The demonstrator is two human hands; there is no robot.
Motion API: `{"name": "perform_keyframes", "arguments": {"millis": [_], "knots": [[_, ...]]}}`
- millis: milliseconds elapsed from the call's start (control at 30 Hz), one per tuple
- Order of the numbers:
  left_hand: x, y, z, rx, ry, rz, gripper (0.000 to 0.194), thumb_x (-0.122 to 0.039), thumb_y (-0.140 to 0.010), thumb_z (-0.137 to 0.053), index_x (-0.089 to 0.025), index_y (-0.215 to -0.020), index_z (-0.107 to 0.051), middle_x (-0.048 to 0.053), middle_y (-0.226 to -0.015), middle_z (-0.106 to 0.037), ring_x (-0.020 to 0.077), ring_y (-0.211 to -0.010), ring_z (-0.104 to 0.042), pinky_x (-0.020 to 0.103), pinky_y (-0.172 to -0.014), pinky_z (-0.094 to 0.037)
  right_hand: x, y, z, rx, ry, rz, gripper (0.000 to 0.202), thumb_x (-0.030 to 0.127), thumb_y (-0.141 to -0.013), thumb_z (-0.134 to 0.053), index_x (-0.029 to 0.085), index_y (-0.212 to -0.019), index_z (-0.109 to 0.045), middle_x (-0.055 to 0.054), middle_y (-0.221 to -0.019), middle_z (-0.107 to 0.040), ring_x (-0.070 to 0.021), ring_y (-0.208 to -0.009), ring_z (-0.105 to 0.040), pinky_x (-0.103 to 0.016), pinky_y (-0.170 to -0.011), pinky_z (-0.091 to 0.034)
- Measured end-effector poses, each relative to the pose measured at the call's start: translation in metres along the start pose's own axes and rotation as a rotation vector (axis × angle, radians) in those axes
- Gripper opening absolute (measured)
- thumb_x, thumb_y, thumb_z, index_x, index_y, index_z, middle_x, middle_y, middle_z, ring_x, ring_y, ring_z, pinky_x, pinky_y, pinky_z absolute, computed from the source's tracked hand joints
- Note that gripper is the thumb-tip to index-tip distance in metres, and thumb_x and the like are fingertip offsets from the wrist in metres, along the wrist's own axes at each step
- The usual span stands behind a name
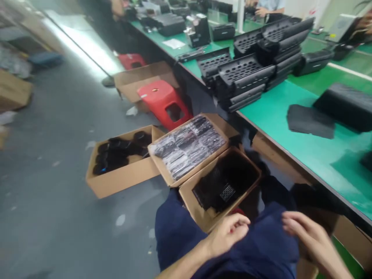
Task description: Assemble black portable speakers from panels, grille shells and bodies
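Observation:
My left hand (pixel 229 234) is above my lap, just in front of an open carton (pixel 200 219). Its fingers curl loosely, with a gap between them and the thumb, and nothing shows in it. Inside that carton lie black flat parts (pixel 228 192) with small slots. To the right, over my dark blue trousers, my right hand (pixel 308 232) has its fingers stretched out and holds nothing visible. Against the near carton leans a second carton (pixel 162 176) packed with plastic-wrapped pieces (pixel 188 143).
A third carton (pixel 124 184) with black round parts stands on the grey floor. Behind are red stools (pixel 162 97). Along the right runs a green-topped bench (pixel 270 112) carrying stacked black perforated housings (pixel 244 73), a black sheet (pixel 310 121) and a black box (pixel 345 104). Other people sit farther back.

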State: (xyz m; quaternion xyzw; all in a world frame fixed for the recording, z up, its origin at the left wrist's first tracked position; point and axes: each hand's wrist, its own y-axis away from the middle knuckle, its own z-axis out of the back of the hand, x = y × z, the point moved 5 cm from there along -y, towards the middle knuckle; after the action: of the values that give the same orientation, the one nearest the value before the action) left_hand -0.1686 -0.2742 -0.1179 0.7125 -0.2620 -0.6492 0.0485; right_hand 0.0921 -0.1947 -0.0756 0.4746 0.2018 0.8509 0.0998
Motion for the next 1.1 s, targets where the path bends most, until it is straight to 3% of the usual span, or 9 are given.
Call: {"name": "perform_keyframes", "arguments": {"millis": [100,200,367,467,600,733,833,933,1100], "knots": [[0.071,-0.032,0.065,-0.195,-0.068,0.203,0.034,-0.047,-0.084,-0.066,-0.016,-0.095,-0.073,0.004,-0.079,-0.07,0.0177,-0.073,-0.061,0.028,-0.068,-0.048,-0.013,-0.059,-0.121,0.287,-0.052,0.009,0.043,0.06,-0.084,-0.065,0.019,-0.09,-0.075,-0.008,-0.077,-0.074,-0.0273,-0.073,-0.071,-0.038,-0.066,-0.058],[0.119,-0.059,0.122,-0.35,0.054,0.274,0.026,-0.043,-0.081,-0.067,-0.018,-0.087,-0.07,0.002,-0.075,-0.067,0.0169,-0.071,-0.06,0.026,-0.063,-0.045,-0.017,-0.152,-0.197,0.154,0.207,0.03,0.029,0.044,-0.088,-0.054,0.022,-0.085,-0.073,-0.008,-0.082,-0.074,-0.0296,-0.085,-0.071,-0.044,-0.082,-0.056],[0.155,-0.098,0.185,-0.462,0.256,0.339,0.028,-0.045,-0.083,-0.066,-0.019,-0.095,-0.069,0.005,-0.091,-0.07,0.015,-0.076,-0.063,0.024,-0.065,-0.047,-0.002,-0.296,-0.256,0.051,0.664,0.161,0.041,0.018,-0.09,-0.049,0.019,-0.126,-0.068,-0.017,-0.133,-0.065,-0.0285,-0.13,-0.056,-0.043,-0.113,-0.039],[0.172,-0.116,0.202,-0.506,0.388,0.397,0.037,-0.053,-0.084,-0.067,-0.018,-0.097,-0.068,0.007,-0.096,-0.071,0.0144,-0.075,-0.064,0.025,-0.066,-0.049,-0.003,-0.35,-0.268,0.174,0.884,0.153,0.042,0.008,-0.088,-0.055,0.014,-0.127,-0.067,-0.021,-0.129,-0.067,-0.031,-0.129,-0.058,-0.044,-0.111,-0.04],[0.182,-0.139,0.192,-0.495,0.542,0.422,0.049,-0.062,-0.082,-0.07,-0.017,-0.1,-0.067,0.011,-0.101,-0.072,0.0168,-0.081,-0.067,0.029,-0.074,-0.054,-0.009,-0.355,-0.261,0.242,0.923,0.13,0.03,0.007,-0.088,-0.057,0.016,-0.11,-0.074,-0.02,-0.112,-0.074,-0.0341,-0.116,-0.068,-0.044,-0.101,-0.047],[0.179,-0.155,0.166,-0.461,0.823,0.371,0.057,-0.059,-0.078,-0.078,-0.018,-0.114,-0.063,0.014,-0.114,-0.071,0.0225,-0.098,-0.071,0.035,-0.086,-0.057,-0.014,-0.28,-0.261,0.282,0.864,0.201,0.028,0.018,-0.094,-0.054,0.023,-0.114,-0.072,-0.01,-0.114,-0.076,-0.0281,-0.109,-0.072,-0.036,-0.095,-0.053],[0.188,-0.152,0.167,-0.632,0.887,0.363,0.042,-0.048,-0.078,-0.079,-0.018,-0.102,-0.062,0.009,-0.098,-0.073,0.0217,-0.085,-0.072,0.032,-0.074,-0.058,-0.018,-0.239,-0.282,0.44,0.782,0.259,0.023,0.03,-0.095,-0.057,0.024,-0.11,-0.074,-0.002,-0.097,-0.078,-0.0226,-0.09,-0.074,-0.029,-0.08,-0.056],[0.205,-0.139,0.184,-0.813,0.807,0.405,0.024,-0.038,-0.083,-0.068,-0.02,-0.094,-0.056,0.004,-0.084,-0.07,0.0167,-0.065,-0.068,0.026,-0.057,-0.052,-0.017,-0.267,-0.299,0.402,0.881,0.222,0.029,0.034,-0.1,-0.051,0.021,-0.105,-0.076,-0.007,-0.103,-0.077,-0.0252,-0.1,-0.071,-0.032,-0.087,-0.053],[0.215,-0.125,0.2,-0.84,0.753,0.431,0.016,-0.024,-0.077,-0.065,-0.021,-0.09,-0.055,0.0,-0.076,-0.068,0.0126,-0.053,-0.062,0.022,-0.048,-0.045,-0.023,-0.347,-0.313,0.404,1.062,0.135,0.031,0.017,-0.084,-0.07,0.013,-0.115,-0.074,-0.021,-0.124,-0.07,-0.0359,-0.126,-0.058,-0.045,-0.107,-0.04]]}}
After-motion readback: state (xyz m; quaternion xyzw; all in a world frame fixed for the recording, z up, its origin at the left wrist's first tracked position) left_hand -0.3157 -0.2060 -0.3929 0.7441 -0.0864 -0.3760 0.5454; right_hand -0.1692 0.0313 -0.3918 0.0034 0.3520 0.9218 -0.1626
